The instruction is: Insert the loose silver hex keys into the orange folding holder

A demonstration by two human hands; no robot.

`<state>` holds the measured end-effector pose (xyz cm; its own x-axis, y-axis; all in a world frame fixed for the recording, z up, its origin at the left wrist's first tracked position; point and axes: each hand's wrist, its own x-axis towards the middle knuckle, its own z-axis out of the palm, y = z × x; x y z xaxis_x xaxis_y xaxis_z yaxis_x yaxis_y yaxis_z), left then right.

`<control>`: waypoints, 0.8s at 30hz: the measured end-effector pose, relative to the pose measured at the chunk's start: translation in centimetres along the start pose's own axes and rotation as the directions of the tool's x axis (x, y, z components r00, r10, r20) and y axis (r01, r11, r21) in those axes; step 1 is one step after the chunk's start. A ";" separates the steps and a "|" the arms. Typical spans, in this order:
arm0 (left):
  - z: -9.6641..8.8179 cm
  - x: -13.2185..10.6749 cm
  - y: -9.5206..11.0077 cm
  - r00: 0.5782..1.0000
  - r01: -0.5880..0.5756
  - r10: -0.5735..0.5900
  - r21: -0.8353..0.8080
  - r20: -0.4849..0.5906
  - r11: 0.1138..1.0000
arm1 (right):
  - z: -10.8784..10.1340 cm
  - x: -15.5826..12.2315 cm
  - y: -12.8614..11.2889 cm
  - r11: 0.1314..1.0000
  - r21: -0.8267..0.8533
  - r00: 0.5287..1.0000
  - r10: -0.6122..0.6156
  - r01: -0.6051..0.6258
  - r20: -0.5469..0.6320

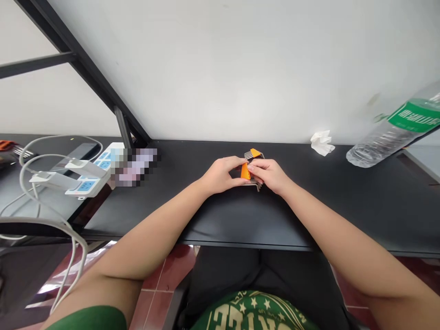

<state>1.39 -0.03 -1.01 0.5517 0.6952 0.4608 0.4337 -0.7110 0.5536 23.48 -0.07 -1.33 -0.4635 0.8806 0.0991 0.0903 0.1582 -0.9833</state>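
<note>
Over the middle of the black table, an orange hex key holder (245,172) with bent metal keys is between my two hands. My left hand (220,175) grips its left side, thumb below and fingers above. The thumb and fingers of my right hand (270,175) are closed at the holder's right side; part of the keys is hidden behind them. Short ends of several hex keys (257,185) stick out below. Just beyond my fingers lies a second orange hex key set (255,153), its metal keys pointing left.
A white power strip (92,176) with plugged chargers and cables is at the left, near a black metal frame (94,68). Beside it lies a blurred-out item (137,167). A crumpled tissue (322,142) and a large plastic bottle (388,133) are at the right by the wall.
</note>
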 end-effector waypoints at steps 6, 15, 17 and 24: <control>-0.3 0.0 -1.0 0.998 -0.068 0.068 -0.016 -0.005 0.998 | -0.2 -0.1 0.0 0.993 -0.046 0.994 -0.105 0.106 0.026; -1.5 -0.5 -2.8 0.988 0.103 -0.132 0.306 0.076 0.946 | -1.1 0.8 1.5 0.976 0.132 0.965 0.193 -0.172 -0.178; -1.7 -0.4 -2.9 0.975 0.160 -0.202 0.340 0.090 0.927 | -1.6 0.9 1.6 0.962 -0.007 0.939 0.265 -0.274 -0.217; -1.7 -0.4 -2.8 0.966 0.199 -0.240 0.321 0.092 0.926 | -2.6 0.6 0.8 0.615 -0.730 0.954 0.197 -0.300 -0.226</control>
<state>-1.30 1.89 -1.57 0.4949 0.8327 0.2484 0.7401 -0.5537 0.3816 25.55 1.75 -1.68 -0.2252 0.9722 -0.0648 0.8376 0.1591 -0.5227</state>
